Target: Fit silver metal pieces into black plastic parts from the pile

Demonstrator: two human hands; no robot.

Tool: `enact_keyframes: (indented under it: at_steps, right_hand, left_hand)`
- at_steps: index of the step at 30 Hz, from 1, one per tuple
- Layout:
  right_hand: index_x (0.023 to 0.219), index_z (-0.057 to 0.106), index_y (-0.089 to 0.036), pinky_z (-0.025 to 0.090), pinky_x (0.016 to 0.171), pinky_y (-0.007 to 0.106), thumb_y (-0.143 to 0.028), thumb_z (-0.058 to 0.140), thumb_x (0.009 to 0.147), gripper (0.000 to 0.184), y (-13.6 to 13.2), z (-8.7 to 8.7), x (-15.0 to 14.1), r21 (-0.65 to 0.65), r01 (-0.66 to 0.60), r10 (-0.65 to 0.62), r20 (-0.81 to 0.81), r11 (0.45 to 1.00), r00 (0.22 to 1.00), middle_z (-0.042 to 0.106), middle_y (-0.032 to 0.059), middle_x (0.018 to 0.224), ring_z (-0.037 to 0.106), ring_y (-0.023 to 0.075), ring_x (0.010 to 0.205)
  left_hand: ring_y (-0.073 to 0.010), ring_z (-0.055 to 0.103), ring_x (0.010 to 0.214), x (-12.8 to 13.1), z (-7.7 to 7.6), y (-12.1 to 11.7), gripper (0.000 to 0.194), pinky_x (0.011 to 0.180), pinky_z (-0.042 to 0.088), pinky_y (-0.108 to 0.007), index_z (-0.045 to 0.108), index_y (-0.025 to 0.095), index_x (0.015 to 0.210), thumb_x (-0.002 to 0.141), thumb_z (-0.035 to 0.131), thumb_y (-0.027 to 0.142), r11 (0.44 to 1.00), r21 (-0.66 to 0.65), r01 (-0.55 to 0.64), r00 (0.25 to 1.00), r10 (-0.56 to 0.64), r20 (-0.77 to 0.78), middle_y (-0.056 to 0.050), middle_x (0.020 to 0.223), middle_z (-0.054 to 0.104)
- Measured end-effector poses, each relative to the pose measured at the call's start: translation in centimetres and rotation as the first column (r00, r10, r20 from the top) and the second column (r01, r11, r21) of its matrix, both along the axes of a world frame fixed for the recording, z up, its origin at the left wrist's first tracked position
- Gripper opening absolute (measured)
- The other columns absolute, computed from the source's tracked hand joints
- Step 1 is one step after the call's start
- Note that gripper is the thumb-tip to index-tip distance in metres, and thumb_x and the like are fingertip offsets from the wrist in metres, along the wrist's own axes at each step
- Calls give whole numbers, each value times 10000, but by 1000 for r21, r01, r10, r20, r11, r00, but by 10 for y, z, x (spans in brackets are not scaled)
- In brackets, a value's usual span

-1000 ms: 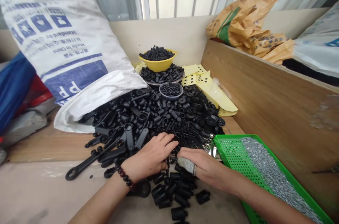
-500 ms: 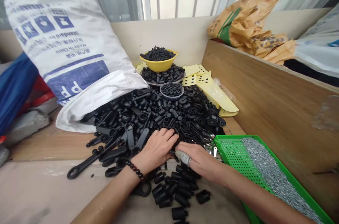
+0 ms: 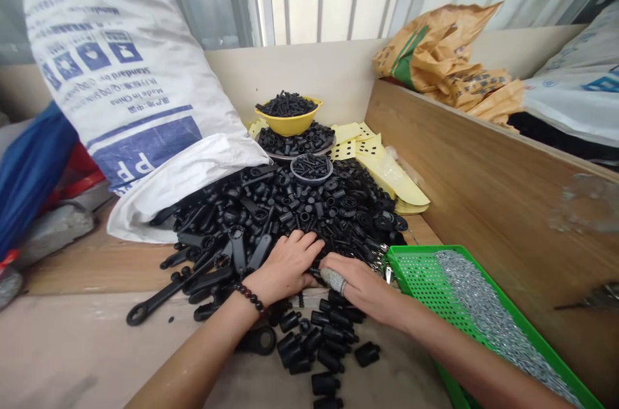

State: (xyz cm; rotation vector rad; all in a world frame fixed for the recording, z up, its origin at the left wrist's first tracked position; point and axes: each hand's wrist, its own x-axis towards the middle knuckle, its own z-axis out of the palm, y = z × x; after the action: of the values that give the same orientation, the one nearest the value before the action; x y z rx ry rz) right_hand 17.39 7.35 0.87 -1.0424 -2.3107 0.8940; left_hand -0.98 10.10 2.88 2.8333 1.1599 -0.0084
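At the near edge of a heap of small black plastic parts [image 3: 309, 199], my two hands come close together. My left hand [image 3: 285, 265], with a beaded bracelet at the wrist, has its fingers bent down over the parts; whatever lies beneath them is hidden. My right hand [image 3: 362, 286] is closed beside it, with a grey wrapping [image 3: 333, 280] on one digit. Its fingertips are hidden, so what it grips cannot be made out. Small black screw-like pieces lie around the fingertips. Nearer to me are several short black cylinders [image 3: 325, 384] with narrow ends.
A green perforated tray [image 3: 420, 273] of small metal pins stands at the right. Behind the heap are a small bowl [image 3: 312, 180], a yellow bowl [image 3: 289, 125] and yellow cards [image 3: 396, 180]. A white sack [image 3: 145, 86] leans left; a wooden board [image 3: 474, 164] borders the right.
Both hands stay nearly in place, their fingers shifting only slightly. The whole view has tilted a little; the heap and tray look unchanged.
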Motion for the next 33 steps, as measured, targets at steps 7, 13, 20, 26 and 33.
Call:
enact_keyframes:
  at_steps: [7,13,20,26,33]
  right_hand:
    - [849,503,-198,387,726,269,27,347,624,354,-2,4,2,-18,1,-2,-42,1000,999,553,29,855,504,176,781]
    - [800,507,-193,374,665,258,13,355,700,275,-4,10,6,-28,29,-31,-75,999,997,543,18,791,491,168,723]
    - [777,515,-191,371,659,252,-17,380,796,221,-7,11,10,-27,58,-60,-83,998,995,551,12,780,495,163,714]
    - [673,422,-201,330,604,241,-35,378,812,221,-9,17,9,-49,85,-89,-74,995,993,503,-14,707,460,149,670]
    - [682,386,-210,309,589,240,-112,366,843,189,-7,29,26,-125,125,-141,-125,984,982,461,-27,678,432,145,656]
  left_hand:
    - [-282,384,1215,-12,11,3,849,930,379,-367,293,190,1368,647,742,182,989,-106,103,991,-111,-73,-120,1411,391]
    - [-277,401,1186,-5,5,-3,729,911,388,-371,317,181,1354,730,693,202,998,-40,57,995,-60,-75,-114,1373,431]
    - [-279,461,1070,8,-1,-10,548,821,419,-388,411,191,1261,771,649,243,997,53,-63,996,66,-54,-94,1214,539]
    - [-294,486,1069,6,-2,-12,589,835,440,-414,420,170,1271,752,682,264,993,85,-83,995,86,-41,-114,1234,550]
    - [-230,520,1116,-12,14,-3,424,932,432,-359,525,229,1154,760,647,130,999,-21,-32,980,36,195,-59,1241,568]
